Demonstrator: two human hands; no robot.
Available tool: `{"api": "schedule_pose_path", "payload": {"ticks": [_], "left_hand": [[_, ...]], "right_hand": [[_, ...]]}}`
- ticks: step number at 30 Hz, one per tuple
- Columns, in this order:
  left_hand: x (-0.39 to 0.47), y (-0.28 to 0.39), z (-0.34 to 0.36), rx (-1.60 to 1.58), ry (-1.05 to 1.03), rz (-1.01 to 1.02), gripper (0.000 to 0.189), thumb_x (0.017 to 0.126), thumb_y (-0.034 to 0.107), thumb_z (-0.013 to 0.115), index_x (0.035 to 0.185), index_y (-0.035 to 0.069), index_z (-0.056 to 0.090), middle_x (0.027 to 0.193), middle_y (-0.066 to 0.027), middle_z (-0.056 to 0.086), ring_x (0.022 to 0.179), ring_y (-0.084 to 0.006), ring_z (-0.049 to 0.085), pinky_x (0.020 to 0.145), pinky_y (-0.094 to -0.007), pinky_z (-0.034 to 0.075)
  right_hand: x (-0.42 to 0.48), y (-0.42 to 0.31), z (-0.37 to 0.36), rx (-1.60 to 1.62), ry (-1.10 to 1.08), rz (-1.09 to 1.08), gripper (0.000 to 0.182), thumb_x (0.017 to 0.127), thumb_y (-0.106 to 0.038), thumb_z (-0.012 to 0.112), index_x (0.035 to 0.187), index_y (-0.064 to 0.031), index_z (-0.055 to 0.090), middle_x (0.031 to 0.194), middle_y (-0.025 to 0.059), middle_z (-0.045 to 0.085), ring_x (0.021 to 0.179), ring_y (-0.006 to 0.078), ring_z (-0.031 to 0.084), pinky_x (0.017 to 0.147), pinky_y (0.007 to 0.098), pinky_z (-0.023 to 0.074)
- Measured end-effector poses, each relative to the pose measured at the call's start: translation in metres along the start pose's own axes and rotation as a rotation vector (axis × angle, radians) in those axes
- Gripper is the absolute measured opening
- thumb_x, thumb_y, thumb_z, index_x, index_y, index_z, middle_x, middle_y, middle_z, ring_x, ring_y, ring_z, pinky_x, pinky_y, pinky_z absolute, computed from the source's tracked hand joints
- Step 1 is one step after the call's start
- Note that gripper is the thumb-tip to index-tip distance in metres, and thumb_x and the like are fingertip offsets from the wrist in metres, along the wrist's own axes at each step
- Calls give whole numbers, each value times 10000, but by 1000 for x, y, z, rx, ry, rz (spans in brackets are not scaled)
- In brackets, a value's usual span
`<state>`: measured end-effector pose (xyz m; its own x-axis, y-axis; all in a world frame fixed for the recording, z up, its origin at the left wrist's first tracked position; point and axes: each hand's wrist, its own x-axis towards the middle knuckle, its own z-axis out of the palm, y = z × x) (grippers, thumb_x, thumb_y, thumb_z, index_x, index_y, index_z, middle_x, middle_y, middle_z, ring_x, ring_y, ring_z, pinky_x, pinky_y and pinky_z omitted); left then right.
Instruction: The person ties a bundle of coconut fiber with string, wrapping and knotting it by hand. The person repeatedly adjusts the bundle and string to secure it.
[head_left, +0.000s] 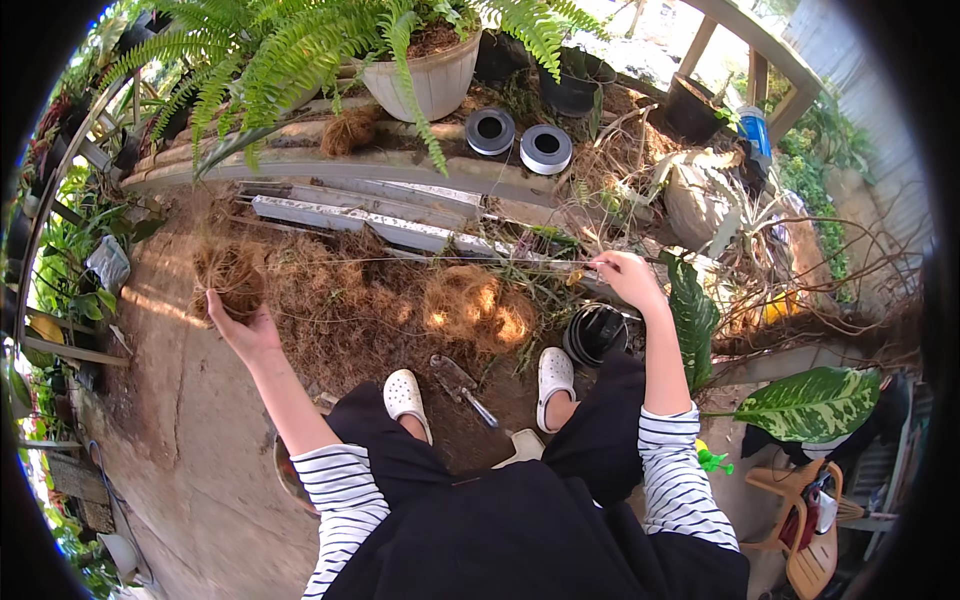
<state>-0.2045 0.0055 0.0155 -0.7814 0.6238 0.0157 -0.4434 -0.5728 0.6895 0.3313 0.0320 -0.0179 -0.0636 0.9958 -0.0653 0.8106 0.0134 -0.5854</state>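
My left hand holds a brown ball of coconut fibre out to the left, with loose strands sticking out above it. A thin pale string runs almost straight from the ball across to my right hand, which pinches it between the fingertips. Below the string lies a broad heap of loose coconut fibre, with a lighter clump at its right side. Two spools, one a left spool and the other a right spool, stand on the ledge beyond; a fine strand hangs near them.
A hand trowel lies between my white clogs. Stacked black pots sit by my right foot. Metal bars lie behind the fibre. A potted fern overhangs the ledge. Bare roots and a large variegated leaf reach in from the right.
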Motion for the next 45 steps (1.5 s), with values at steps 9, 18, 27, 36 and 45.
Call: {"api": "schedule_pose_path", "payload": {"ticks": [9, 18, 27, 36, 45], "left_hand": [[39, 34, -62, 17, 262, 148, 683, 776, 361, 759, 1334, 84, 478, 1336, -100, 494, 1195, -272, 488, 943, -405, 432], [28, 34, -69, 175, 188, 111, 586, 854, 388, 656, 1336, 92, 501, 1416, -130, 429, 1295, -312, 415, 1057, -448, 383], [-16, -17, -8, -35, -394, -674, 652, 802, 443, 689, 1297, 92, 452, 1221, -138, 515, 1111, -278, 535, 838, -431, 559], [-84, -61, 41, 359, -662, -914, 553, 808, 348, 681, 1221, 11, 535, 1127, -117, 620, 1047, -237, 602, 882, -417, 511], [-74, -60, 38, 530, -728, -859, 662, 749, 246, 768, 1264, -35, 459, 1093, -84, 603, 1031, -178, 572, 889, -364, 462]], "right_hand": [[-22, 98, -12, -83, 104, 153, 187, 803, -139, 659, 979, -99, 705, 845, 118, 689, 814, 219, 659, 755, 337, 504], [-28, 92, -7, -258, 22, 115, 267, 714, -205, 760, 955, -102, 710, 890, 116, 652, 857, 267, 627, 806, 364, 490], [-26, -118, 5, 58, 18, -411, 369, 822, -278, 693, 1131, -86, 633, 1301, 142, 544, 1187, 291, 543, 1013, 383, 419], [7, -167, 120, 819, -340, -383, 540, 913, -82, 556, 1401, -53, 329, 1342, 171, 502, 1210, 233, 509, 993, 368, 408], [12, -162, 96, 503, -420, -190, 221, 913, -204, 603, 1007, -4, 604, 731, 31, 579, 666, 96, 481, 598, 285, 412]]}}
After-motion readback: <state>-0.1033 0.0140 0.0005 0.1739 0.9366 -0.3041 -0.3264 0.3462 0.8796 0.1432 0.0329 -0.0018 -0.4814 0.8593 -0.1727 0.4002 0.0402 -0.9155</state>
